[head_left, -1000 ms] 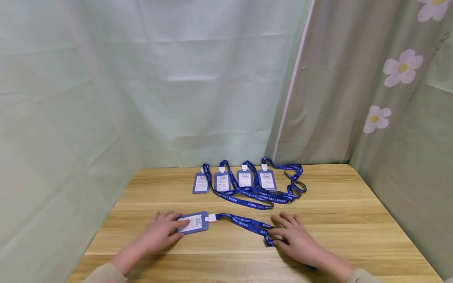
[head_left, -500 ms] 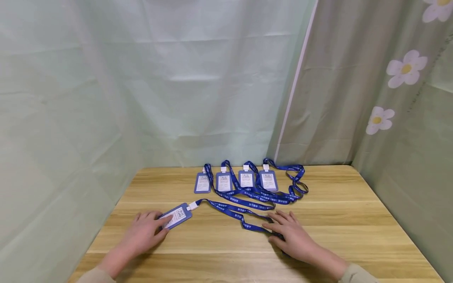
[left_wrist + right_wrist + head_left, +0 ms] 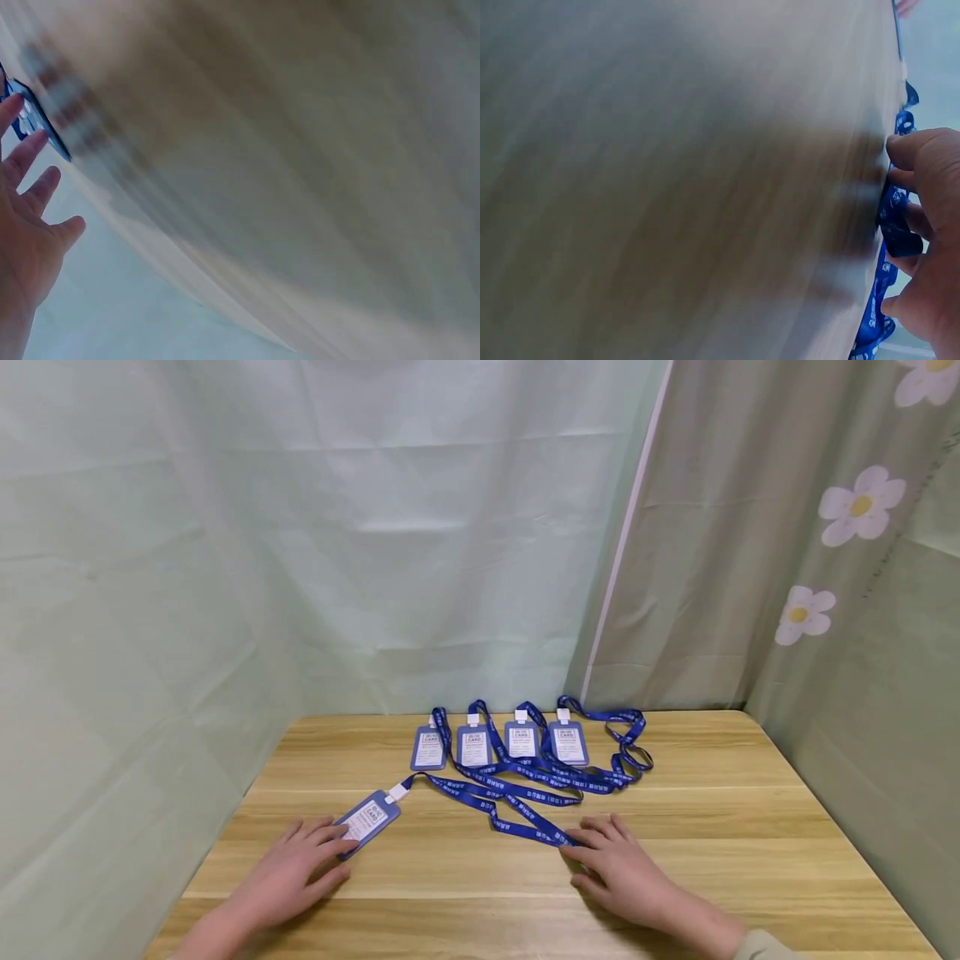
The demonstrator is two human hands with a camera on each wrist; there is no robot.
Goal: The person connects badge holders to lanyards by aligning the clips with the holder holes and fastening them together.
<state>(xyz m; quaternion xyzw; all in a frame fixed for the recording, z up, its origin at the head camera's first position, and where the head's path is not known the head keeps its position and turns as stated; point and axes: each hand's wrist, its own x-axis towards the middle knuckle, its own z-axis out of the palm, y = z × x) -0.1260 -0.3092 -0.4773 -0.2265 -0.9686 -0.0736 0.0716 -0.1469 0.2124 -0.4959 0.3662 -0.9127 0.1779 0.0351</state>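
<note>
A blue ID card holder (image 3: pixel 367 821) with a white clip lies tilted on the table, its lower left end by my left hand (image 3: pixel 295 870). That hand's fingers are spread, and the fingertips rest on the card holder's edge; the left wrist view shows the card holder (image 3: pixel 46 126) by the fingertips. From the clip a blue printed lanyard (image 3: pixel 517 835) runs right, crossing another lanyard. My right hand (image 3: pixel 622 875) rests its fingertips on the lanyard's far end, palm down. In the right wrist view, blue lanyard (image 3: pixel 891 214) shows beside its slightly bent fingers.
Several more ID card holders (image 3: pixel 521 741) stand in a row at the table's back, their blue lanyards (image 3: pixel 555 796) tangled in front and to the right. Pale curtains (image 3: pixel 420 527) hang behind and beside the wooden table (image 3: pixel 480 910).
My left hand has slid the card holder leftward and tilted it. Its lanyard has drawn out from under my right hand, which stays nearly in place, and now crosses the back lanyard.
</note>
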